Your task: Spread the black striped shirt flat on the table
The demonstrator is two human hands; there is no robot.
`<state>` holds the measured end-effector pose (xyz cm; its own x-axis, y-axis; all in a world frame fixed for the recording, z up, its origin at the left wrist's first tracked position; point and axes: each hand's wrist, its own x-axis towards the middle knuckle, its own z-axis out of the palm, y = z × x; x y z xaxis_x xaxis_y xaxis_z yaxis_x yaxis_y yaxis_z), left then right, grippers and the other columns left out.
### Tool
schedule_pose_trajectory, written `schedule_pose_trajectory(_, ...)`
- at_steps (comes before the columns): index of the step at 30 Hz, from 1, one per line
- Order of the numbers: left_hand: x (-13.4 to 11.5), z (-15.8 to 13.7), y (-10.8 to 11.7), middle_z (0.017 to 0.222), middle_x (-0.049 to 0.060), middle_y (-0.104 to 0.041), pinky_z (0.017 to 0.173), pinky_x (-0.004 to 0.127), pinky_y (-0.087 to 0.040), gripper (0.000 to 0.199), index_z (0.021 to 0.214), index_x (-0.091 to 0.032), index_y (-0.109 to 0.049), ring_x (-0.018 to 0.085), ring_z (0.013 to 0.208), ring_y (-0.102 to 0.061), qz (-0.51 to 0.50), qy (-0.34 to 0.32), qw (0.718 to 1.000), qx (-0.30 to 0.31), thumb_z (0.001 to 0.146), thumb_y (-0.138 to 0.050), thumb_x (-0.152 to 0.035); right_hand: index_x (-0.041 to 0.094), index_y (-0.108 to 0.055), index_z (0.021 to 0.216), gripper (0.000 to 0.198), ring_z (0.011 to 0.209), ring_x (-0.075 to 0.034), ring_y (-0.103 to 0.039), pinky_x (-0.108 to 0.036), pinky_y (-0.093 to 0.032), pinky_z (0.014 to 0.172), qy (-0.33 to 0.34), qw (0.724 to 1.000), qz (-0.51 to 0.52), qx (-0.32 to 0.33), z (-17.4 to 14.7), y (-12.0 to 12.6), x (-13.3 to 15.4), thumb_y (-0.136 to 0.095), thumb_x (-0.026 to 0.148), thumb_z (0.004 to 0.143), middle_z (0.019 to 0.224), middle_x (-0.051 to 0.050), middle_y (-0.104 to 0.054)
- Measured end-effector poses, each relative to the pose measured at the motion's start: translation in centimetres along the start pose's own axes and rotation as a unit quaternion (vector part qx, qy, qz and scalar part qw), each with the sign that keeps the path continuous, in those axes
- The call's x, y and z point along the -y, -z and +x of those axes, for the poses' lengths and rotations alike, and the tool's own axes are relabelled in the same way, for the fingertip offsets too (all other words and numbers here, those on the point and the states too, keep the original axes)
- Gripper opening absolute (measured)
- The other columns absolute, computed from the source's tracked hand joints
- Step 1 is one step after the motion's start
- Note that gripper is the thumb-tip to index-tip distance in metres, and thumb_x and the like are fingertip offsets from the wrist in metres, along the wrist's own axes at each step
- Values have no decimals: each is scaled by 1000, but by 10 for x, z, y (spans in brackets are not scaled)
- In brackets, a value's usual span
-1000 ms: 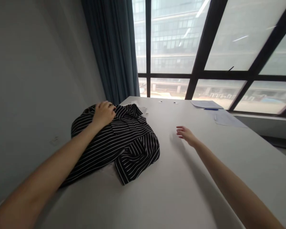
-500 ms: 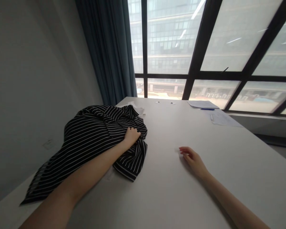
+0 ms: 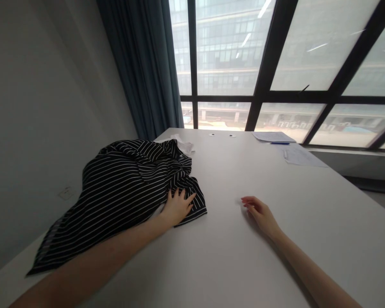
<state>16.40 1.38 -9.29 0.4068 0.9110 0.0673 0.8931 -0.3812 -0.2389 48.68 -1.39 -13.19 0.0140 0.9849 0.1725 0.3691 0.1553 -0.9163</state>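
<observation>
A black shirt with thin white stripes [image 3: 122, 184] lies crumpled on the left part of the white table [image 3: 218, 256]. My left hand [image 3: 177, 207] rests palm down on its sleeve near the right end, fingers spread flat over the cloth. The sleeve's hem sticks out to the right, just past my fingertips. Apart from the shirt, my right hand [image 3: 259, 214] rests on the tabletop, its fingers loosely curled and the fingertips a little apart. I see nothing held in it; a faint pale patch shows on the table by its fingertips.
Behind the shirt lies a crumpled white paper or cloth [image 3: 184, 145]. Papers [image 3: 272, 137] and a blue pen [image 3: 279, 143] sit at the far right, with another sheet [image 3: 303, 157] nearby. A grey wall [image 3: 45, 128] borders the left side; windows and a blue curtain [image 3: 147, 64] stand behind.
My left hand has let go of the bunched cloth, come nearer and spread its fingers. The sleeve end now lies flatter and reaches farther right. My right hand has stayed put.
</observation>
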Motion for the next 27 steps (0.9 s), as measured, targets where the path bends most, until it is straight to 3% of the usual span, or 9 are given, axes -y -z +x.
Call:
schedule_pose_trajectory(4, 30, 12, -13, 123, 15, -60, 94, 39, -42, 39, 127, -18, -55, 24, 113, -58, 8, 13, 1000, -2, 93, -38, -7, 19, -66, 98, 30, 78, -21, -65, -31, -49, 62, 8, 1000, -10, 5, 0, 1, 0, -53, 41, 82, 91, -8, -71)
schedule_pose_trajectory(7, 49, 28, -11, 115, 12, -63, 93, 35, -42, 36, 120, -17, -58, 21, 107, -60, 10, 10, 1000, -6, 93, -38, -4, 20, -67, 97, 29, 79, -21, -65, -34, -52, 69, 7, 1000, -27, 8, -1, 1, -1, -53, 40, 81, 91, -8, -72)
schedule_pose_trajectory(9, 50, 34, -9, 121, 13, -61, 95, 36, -42, 36, 118, -17, -60, 22, 112, -58, 14, 16, 1000, -15, 93, -37, -4, 21, -67, 96, 27, 83, -22, -66, -36, -52, 76, 20, 999, -37, 21, -2, 2, 1, -54, 38, 80, 93, -7, -72)
schedule_pose_trajectory(15, 4, 20, -9, 151, 19, -38, 107, 49, -33, 42, 125, -14, -60, 33, 139, -35, 14, 65, 995, -69, 91, -36, -5, 23, -69, 97, 25, 89, -22, -66, -37, -54, 78, 75, 980, -118, 140, -4, 20, 21, -51, 35, 84, 102, -9, -69)
schedule_pose_trajectory(18, -32, 2, -12, 155, 15, -34, 114, 46, -26, 45, 135, -16, -53, 28, 142, -31, -63, 2, 992, -112, 93, -39, -11, 25, -67, 104, 25, 95, -22, -65, -39, -53, 85, 117, 964, -174, 165, -12, 32, 23, -48, 32, 89, 110, -9, -68)
schedule_pose_trajectory(21, -60, -14, -16, 152, 8, -40, 114, 41, -29, 42, 138, -23, -49, 21, 140, -35, -163, -112, 975, -99, 97, -41, -22, 27, -66, 108, 26, 109, -25, -62, -44, -49, 97, 156, 955, -219, 126, -23, 40, 8, -49, 31, 90, 119, -9, -66)
schedule_pose_trajectory(23, -69, -19, -17, 149, 6, -45, 113, 40, -31, 41, 138, -26, -48, 20, 138, -39, -190, -139, 968, -86, 98, -41, -28, 27, -66, 111, 27, 116, -27, -60, -48, -47, 101, 167, 950, -253, 73, -30, 43, -7, -49, 33, 91, 126, -10, -63)
schedule_pose_trajectory(25, -67, -20, -16, 146, 7, -48, 110, 40, -34, 41, 138, -24, -49, 22, 135, -42, -177, -104, 975, -88, 98, -42, -30, 26, -65, 115, 30, 120, -28, -57, -49, -45, 103, 168, 946, -277, 32, -35, 45, -20, -48, 35, 92, 130, -11, -61)
schedule_pose_trajectory(27, -56, -17, -11, 136, 12, -56, 103, 42, -39, 41, 136, -21, -50, 26, 126, -50, -136, -24, 987, -87, 96, -44, -29, 26, -64, 118, 32, 122, -27, -56, -49, -45, 104, 165, 945, -281, 17, -37, 46, -27, -46, 35, 94, 131, -11, -61)
